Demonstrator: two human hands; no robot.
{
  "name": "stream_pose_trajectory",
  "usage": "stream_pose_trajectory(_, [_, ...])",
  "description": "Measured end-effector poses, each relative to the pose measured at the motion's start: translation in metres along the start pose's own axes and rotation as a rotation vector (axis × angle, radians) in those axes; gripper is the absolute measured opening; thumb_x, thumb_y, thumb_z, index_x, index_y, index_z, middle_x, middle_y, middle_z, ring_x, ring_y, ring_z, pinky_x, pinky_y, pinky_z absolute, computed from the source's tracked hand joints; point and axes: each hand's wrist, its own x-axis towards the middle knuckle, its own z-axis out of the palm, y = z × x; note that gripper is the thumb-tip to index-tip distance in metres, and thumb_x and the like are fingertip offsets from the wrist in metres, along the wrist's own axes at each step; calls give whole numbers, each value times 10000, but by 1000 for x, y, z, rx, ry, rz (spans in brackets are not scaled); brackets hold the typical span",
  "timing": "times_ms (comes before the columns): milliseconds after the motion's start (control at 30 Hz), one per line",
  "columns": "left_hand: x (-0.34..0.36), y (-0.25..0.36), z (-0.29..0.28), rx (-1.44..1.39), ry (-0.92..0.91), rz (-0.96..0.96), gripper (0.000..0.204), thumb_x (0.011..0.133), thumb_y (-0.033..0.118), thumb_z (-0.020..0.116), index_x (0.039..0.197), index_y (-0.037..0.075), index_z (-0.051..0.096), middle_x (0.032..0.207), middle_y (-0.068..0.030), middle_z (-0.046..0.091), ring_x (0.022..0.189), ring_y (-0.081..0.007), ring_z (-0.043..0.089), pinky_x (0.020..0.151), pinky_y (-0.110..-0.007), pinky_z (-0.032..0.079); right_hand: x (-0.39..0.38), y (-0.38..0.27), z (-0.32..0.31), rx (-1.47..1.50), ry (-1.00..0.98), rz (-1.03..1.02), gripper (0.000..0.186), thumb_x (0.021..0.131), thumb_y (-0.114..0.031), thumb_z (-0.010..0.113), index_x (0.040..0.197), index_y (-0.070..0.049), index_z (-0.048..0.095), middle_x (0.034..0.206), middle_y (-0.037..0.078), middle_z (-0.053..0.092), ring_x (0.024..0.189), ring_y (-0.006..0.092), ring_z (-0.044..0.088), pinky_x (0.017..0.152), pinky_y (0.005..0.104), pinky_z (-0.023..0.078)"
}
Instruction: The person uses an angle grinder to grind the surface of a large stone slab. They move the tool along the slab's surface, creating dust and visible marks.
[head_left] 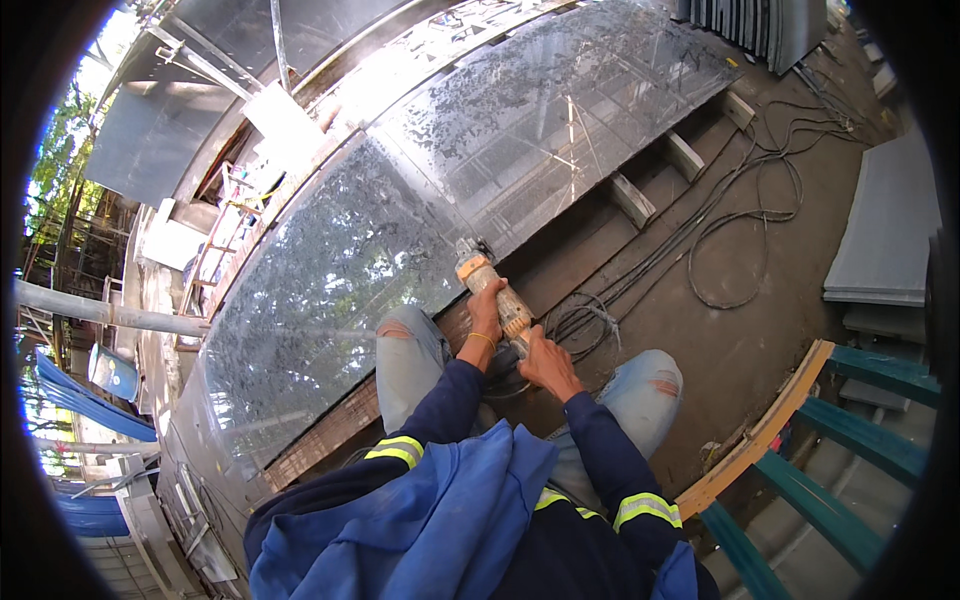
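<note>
I hold a dusty angle grinder (505,300) with both hands, its head at the near edge of a large dark polished stone slab (570,140) that reflects trees. My left hand (485,312) grips the middle of the body and has a thin yellow band at the wrist. My right hand (550,360) is closed round the rear end, below and right of it. The slab rests on wooden supports (630,200). My knees in torn jeans show on either side of my arms.
Looped black cables (740,300) lie on the dusty floor to the right. Grey panels (880,220) are stacked at the far right, with green slats (860,440) on an orange board below them. A grey pole (110,310), a bucket (112,368) and blue sheeting (80,400) are at the left.
</note>
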Motion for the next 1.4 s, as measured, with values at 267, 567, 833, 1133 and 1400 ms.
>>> stream_pose_trajectory(267, [-8,1,11,-2,22,11,317,759,199,791,934,-27,653,805,-94,648,637,-245,646,613,-399,549,1,9,5,-23,32,1,468,806,-172,712,1110,44,428,941,349,690,918,505,690,821,550,551])
stream_pose_trajectory(567, [1,-3,3,-2,22,-9,302,802,159,757,995,-24,613,814,-116,649,650,-264,670,629,-419,596,2,10,9,-24,63,-58,442,826,-184,711,1078,30,419,919,332,694,888,512,686,777,562,552])
stream_pose_trajectory(833, [-7,3,4,3,30,-11,342,797,159,763,1027,-36,602,834,-117,637,657,-273,662,633,-428,590,-3,7,5,8,44,-58,434,818,-176,704,1079,27,421,929,339,685,903,521,674,785,574,541])
stream_pose_trajectory(1133, [-14,5,11,-6,32,-10,297,782,176,779,952,-17,630,810,-85,633,644,-230,639,613,-398,553,-3,8,3,6,52,-52,432,817,-173,721,1061,33,429,922,345,686,899,518,679,783,568,546])
stream_pose_trajectory(1400, [-10,2,6,-13,16,-19,305,769,189,783,932,-14,626,799,-88,630,630,-235,635,612,-398,550,-5,6,4,-2,48,-41,427,812,-167,729,1053,34,439,898,352,684,884,511,689,771,561,551])
